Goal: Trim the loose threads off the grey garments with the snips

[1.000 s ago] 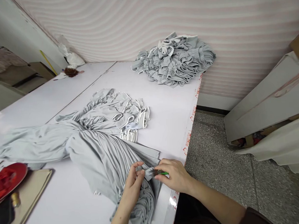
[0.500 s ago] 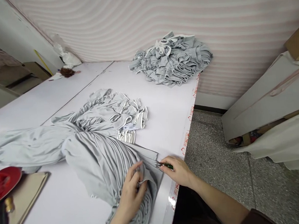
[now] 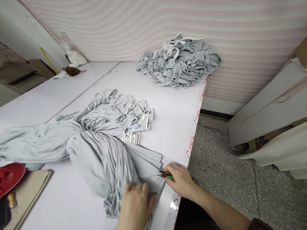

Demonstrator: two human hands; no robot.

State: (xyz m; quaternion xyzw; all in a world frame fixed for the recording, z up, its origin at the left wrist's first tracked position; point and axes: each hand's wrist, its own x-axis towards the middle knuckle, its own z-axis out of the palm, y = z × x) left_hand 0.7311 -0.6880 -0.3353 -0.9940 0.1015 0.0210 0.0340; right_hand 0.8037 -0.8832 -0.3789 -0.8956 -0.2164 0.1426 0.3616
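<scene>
My right hand is closed round a small pair of thread snips with a green handle. The blades point left, over the edge of the grey fabric layers near the table's right side. My left hand, slightly blurred, lies on gathered grey fabric with its fingers curled into it. The fabric is bunched in long folds left of the hand, and flat stacked layers show between my two hands. What lies beneath the left palm is hidden.
White-edged grey pieces lie beyond the fabric. A grey garment pile sits at the table's far corner. At left are a red dish, a folded beige cloth and a dark phone-like object. The table's right edge drops to a speckled floor.
My left hand has moved down and slightly left, and its fingers have curled further. The fabric folds have shifted left, uncovering more flat layers. The snips have moved slightly down, showing more green handle.
</scene>
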